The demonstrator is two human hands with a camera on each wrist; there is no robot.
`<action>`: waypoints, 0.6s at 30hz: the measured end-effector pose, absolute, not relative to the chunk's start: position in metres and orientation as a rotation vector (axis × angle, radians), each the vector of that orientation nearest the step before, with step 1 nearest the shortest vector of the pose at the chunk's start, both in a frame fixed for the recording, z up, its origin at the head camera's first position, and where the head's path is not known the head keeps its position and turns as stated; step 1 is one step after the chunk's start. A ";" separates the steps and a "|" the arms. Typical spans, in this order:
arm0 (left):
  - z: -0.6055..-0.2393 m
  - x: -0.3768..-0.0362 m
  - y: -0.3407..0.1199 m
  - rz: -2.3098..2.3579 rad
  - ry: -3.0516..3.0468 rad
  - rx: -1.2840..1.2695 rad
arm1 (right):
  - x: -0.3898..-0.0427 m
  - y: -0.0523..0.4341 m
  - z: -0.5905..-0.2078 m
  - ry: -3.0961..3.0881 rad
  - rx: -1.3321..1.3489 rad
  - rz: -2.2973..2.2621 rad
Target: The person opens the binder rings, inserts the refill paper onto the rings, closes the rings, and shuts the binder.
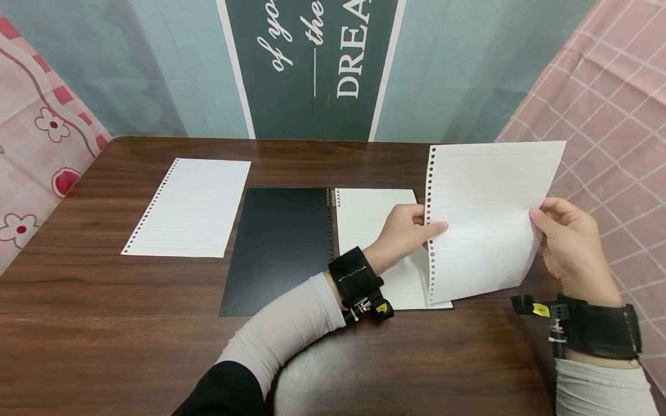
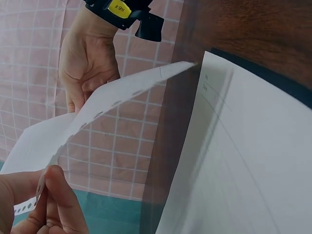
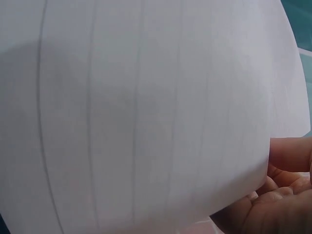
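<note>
A lined loose-leaf sheet with a column of punched holes is held up above the right side of an open ring binder. My left hand pinches its holed edge between thumb and fingers. At the opposite edge, my right hand grips the paper, which bends between the two hands. The binder's dark cover lies flat on the left, and a stack of lined paper rests on its right half. In the right wrist view the raised sheet fills most of the picture.
A second punched sheet lies flat on the brown wooden table, left of the binder. Behind the table hangs a green cloth with lettering. Pink patterned cloths flank both sides.
</note>
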State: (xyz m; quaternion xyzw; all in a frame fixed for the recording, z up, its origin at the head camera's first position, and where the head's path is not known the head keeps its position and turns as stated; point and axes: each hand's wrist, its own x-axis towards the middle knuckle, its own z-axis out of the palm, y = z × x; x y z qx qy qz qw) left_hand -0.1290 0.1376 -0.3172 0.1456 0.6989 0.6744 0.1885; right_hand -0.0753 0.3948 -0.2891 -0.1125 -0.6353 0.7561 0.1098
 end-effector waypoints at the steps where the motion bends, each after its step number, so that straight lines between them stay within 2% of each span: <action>1: -0.317 -0.129 0.136 1.897 1.963 0.418 | -0.075 0.394 -0.289 -1.869 -0.320 2.221; 18: -0.313 -0.131 0.115 1.850 2.049 0.417 | -0.080 0.379 -0.294 -2.063 -0.318 2.053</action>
